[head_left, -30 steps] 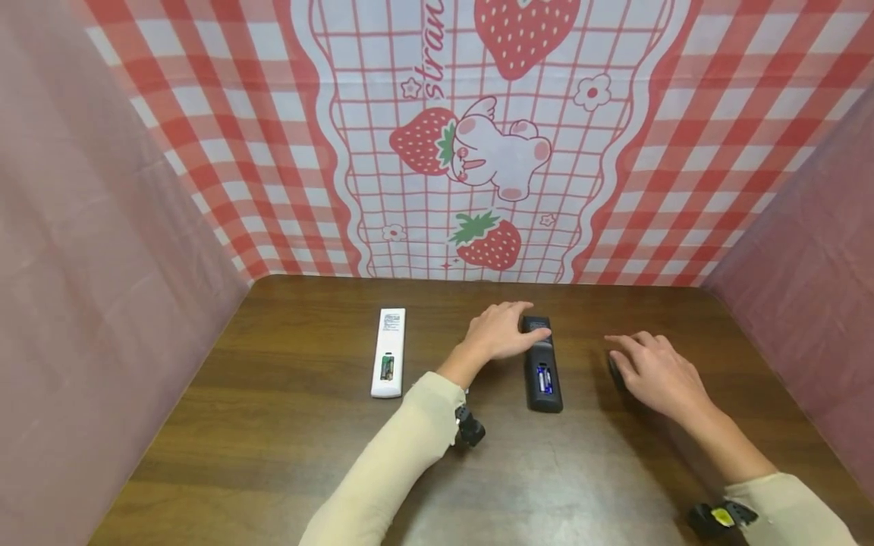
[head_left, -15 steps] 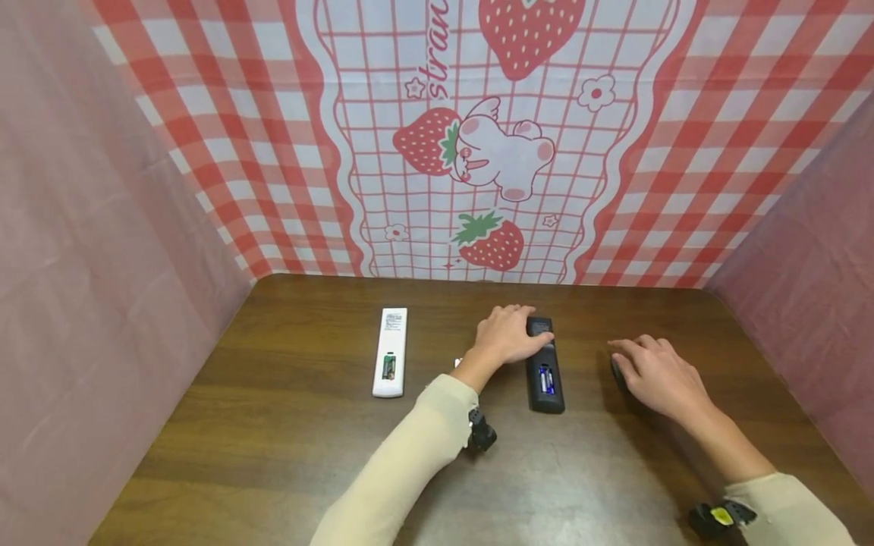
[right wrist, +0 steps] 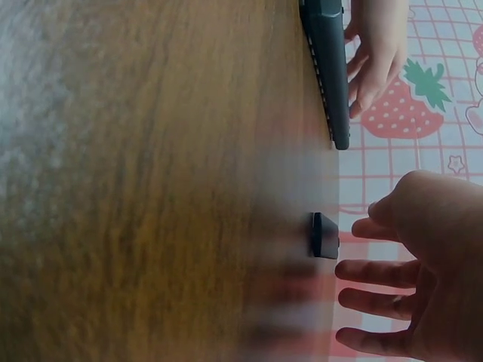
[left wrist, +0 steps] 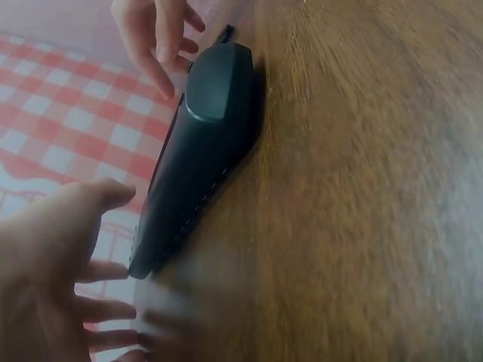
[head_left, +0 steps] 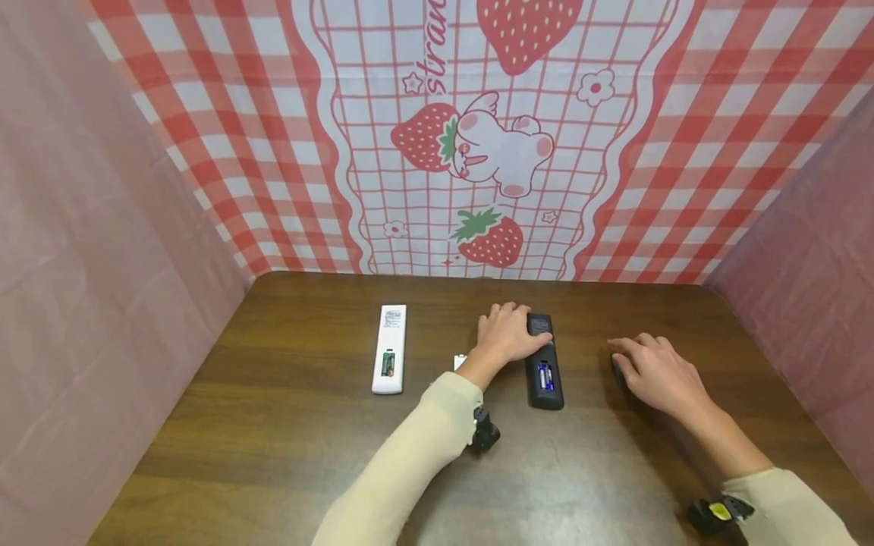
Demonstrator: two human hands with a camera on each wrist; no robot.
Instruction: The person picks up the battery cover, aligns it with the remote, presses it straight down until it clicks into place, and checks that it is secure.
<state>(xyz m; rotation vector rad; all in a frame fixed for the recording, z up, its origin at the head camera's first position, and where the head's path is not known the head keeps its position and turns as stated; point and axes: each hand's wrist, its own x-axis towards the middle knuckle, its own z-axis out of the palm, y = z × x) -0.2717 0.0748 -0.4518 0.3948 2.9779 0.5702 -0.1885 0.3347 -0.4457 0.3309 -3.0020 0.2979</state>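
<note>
The left hand (head_left: 504,334) was at the far end of a black remote (head_left: 547,396) on the table (head_left: 273,455), its thumb (head_left: 541,339) reaching over the remote — touching or not, hard to tell. Blue batteries (head_left: 545,377) showed in its open back. A white remote (head_left: 390,334), its batteries (head_left: 388,364) also bared, lay toward the far left corner. A small white piece (head_left: 460,361) showed beside the left wrist (head_left: 479,368). Toward the right edge, the right hand (head_left: 660,373) covered most of a dark object (head_left: 617,373). Red-checked cloth (head_left: 239,114) hung along the far edge.
</note>
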